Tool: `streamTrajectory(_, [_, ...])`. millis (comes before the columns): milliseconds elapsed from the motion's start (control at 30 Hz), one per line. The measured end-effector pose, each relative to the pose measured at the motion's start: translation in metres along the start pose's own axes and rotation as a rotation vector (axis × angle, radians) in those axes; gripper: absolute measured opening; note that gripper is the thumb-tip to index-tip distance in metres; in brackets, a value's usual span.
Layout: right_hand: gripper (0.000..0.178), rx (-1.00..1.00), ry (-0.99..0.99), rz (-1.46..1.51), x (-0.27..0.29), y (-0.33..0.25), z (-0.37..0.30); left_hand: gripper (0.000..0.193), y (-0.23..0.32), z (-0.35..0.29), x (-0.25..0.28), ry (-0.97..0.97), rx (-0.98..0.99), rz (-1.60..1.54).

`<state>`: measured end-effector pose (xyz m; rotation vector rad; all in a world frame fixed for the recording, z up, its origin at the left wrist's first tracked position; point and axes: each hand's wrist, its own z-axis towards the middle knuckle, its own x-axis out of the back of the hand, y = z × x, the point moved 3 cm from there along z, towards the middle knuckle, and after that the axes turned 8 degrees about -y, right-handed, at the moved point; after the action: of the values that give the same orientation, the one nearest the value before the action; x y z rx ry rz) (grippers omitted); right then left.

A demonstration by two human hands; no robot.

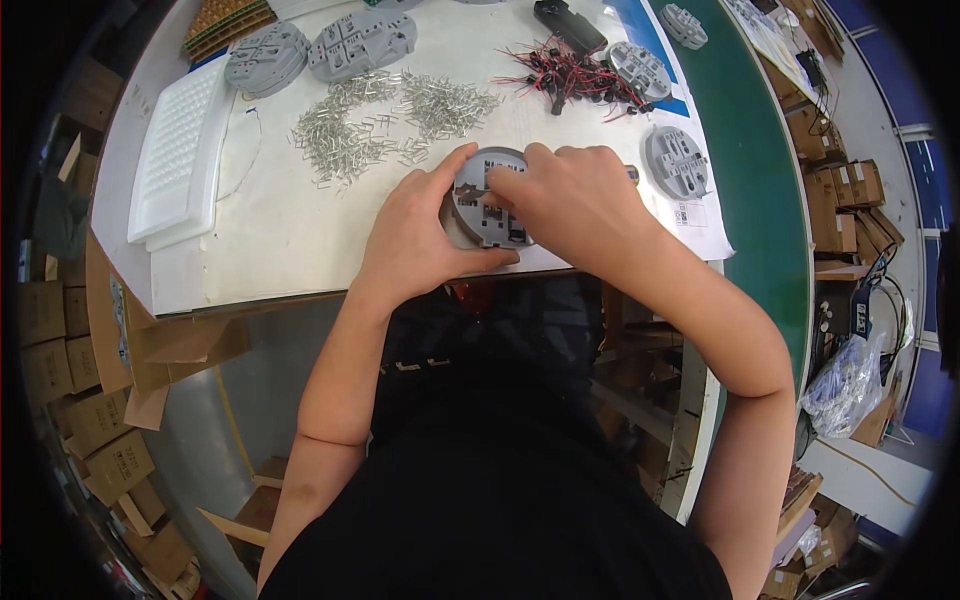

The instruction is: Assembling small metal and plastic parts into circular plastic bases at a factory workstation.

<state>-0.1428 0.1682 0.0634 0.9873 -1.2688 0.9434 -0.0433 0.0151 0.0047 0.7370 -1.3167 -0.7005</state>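
A round grey plastic housing [490,228] with slots and small fittings lies at the near edge of the table. My left hand [408,235] is wrapped around its left side, with the thumb along the near rim. Over its right side is my right hand [580,205], thumb and fingers pinched down at the housing's face. Whatever sits between those fingertips is too small and covered to name. Beyond the hands lie loose heaps of small bent metal pins [340,135]. A tangle of red and black wired parts [565,78] is farther right.
A white ridged tray [180,150] stands at the left. Similar grey housings sit at the back left [362,45] and on the right [680,160]. A black oblong object [570,25] lies behind the wires. Cardboard boxes [115,450] are stacked on the floor at the left.
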Motion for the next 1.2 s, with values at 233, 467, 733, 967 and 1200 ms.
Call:
streamTrajectory(233, [0.008, -0.040, -0.259, -0.062, 0.007, -0.007, 0.017, 0.110, -0.004, 0.000, -0.002, 0.009, 0.013, -0.002])
streamTrajectory(467, [0.017, 0.028, -0.237, -0.091, 0.006, -0.007, 0.018, 0.107, 0.000, 0.000, -0.002, 0.019, -0.021, -0.003])
streamTrajectory(733, [0.014, -0.024, -0.212, -0.039, 0.008, -0.005, 0.011, 0.107, -0.001, -0.002, -0.001, 0.005, -0.005, 0.004])
streamTrajectory(967, [0.013, 0.067, -0.129, -0.040, 0.011, -0.006, 0.019, 0.106, -0.005, 0.000, -0.003, 0.045, -0.054, 0.010])
streamTrajectory(1200, [0.012, 0.095, -0.219, -0.206, 0.013, -0.015, 0.025, 0.106, 0.001, 0.000, -0.001, 0.007, -0.024, 0.042])
